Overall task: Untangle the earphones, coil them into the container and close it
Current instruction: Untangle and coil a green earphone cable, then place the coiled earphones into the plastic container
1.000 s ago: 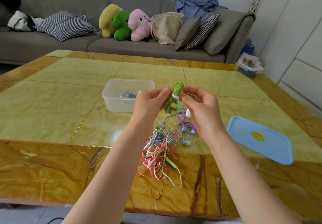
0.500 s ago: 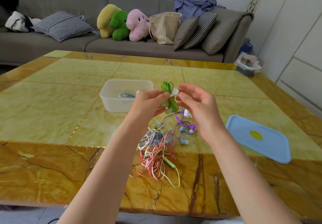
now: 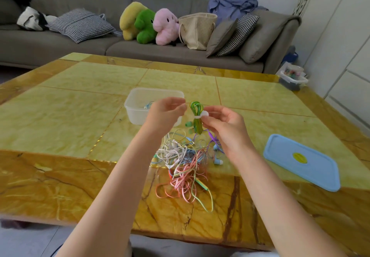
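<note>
My right hand (image 3: 224, 130) pinches the white tie around a coiled green earphone bundle (image 3: 196, 114) and holds it upright above the table. To the left of the bundle is my left hand (image 3: 166, 114), its fingers loosely curled with a small gap to the cable. Below both hands a tangle of pink, white, blue, purple and green earphones (image 3: 184, 162) lies on the table. A clear plastic container (image 3: 136, 114) stands behind my left hand with a blue earphone (image 3: 148, 104) inside. Its blue lid (image 3: 300, 162) lies flat at the right.
The yellow marble table (image 3: 60, 120) reaches to a near edge just under my forearms. A grey sofa (image 3: 80, 44) with cushions, plush toys (image 3: 148, 24) and a bag stands behind it. Beside the table's far right corner there is a small box (image 3: 292, 76) on the floor.
My left hand has let go of the green bundle and moved slightly left. The right hand now holds the bundle alone by its white tie.
</note>
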`<action>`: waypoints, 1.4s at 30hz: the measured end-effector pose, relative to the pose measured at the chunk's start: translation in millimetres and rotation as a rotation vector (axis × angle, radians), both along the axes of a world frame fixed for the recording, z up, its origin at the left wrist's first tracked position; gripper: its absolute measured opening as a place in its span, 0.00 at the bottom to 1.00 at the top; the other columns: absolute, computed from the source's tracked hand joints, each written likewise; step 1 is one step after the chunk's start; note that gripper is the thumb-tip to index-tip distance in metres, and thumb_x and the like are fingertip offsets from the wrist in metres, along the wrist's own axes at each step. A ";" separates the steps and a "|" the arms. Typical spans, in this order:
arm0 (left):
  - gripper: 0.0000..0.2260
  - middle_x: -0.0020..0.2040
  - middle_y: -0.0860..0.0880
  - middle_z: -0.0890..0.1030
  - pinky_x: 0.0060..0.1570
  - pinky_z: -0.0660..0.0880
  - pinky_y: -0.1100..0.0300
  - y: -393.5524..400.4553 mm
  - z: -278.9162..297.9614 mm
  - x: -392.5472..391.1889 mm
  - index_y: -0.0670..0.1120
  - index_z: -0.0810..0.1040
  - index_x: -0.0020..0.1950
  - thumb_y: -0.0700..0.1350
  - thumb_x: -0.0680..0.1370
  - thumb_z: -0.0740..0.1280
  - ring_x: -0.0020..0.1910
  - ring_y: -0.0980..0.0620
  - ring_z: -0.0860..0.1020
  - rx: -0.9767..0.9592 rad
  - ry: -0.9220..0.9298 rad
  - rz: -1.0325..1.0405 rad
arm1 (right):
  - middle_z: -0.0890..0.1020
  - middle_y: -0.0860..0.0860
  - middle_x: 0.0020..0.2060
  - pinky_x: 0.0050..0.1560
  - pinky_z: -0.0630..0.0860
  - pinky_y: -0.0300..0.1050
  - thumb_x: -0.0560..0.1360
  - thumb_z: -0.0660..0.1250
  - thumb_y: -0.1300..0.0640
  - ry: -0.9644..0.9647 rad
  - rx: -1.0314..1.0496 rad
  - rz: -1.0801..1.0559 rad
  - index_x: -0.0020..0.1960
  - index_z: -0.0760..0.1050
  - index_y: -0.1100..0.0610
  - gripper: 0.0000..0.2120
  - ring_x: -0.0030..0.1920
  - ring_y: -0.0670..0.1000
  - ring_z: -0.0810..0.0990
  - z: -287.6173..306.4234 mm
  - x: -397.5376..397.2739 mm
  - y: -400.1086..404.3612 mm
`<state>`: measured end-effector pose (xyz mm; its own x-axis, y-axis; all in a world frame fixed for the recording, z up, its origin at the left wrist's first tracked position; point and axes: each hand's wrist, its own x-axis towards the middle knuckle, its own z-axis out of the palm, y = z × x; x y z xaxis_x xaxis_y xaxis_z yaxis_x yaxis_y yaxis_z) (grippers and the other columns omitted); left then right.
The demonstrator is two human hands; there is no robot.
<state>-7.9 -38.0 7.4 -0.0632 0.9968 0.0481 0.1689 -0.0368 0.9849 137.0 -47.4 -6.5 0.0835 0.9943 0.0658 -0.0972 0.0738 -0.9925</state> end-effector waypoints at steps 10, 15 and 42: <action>0.16 0.45 0.51 0.80 0.48 0.68 0.62 14.4 -11.1 -56.6 0.50 0.78 0.42 0.31 0.74 0.57 0.54 0.47 0.78 0.017 0.162 0.254 | 0.80 0.52 0.38 0.48 0.78 0.47 0.70 0.71 0.65 -0.498 0.165 -0.072 0.41 0.76 0.57 0.06 0.41 0.51 0.78 28.0 -79.1 111.9; 0.15 0.49 0.48 0.81 0.51 0.70 0.61 15.6 -8.5 -61.5 0.48 0.79 0.44 0.32 0.74 0.56 0.53 0.48 0.78 0.061 0.269 0.240 | 0.82 0.57 0.51 0.50 0.73 0.40 0.72 0.69 0.64 -0.829 0.070 -0.001 0.50 0.80 0.62 0.07 0.51 0.52 0.79 6.7 -107.1 135.8; 0.18 0.57 0.43 0.78 0.52 0.74 0.59 -17.3 -32.0 -22.0 0.44 0.75 0.61 0.30 0.74 0.63 0.51 0.48 0.77 0.111 0.903 -0.173 | 0.80 0.49 0.45 0.43 0.70 0.35 0.75 0.65 0.66 -1.193 0.176 0.039 0.51 0.80 0.57 0.09 0.42 0.45 0.75 -11.5 18.8 -9.3</action>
<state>-29.9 -55.3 -24.6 0.1943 0.9756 0.1021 0.8543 -0.2194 0.4712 155.9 -56.7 -18.0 -0.1520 0.9644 0.2164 0.8687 0.2348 -0.4362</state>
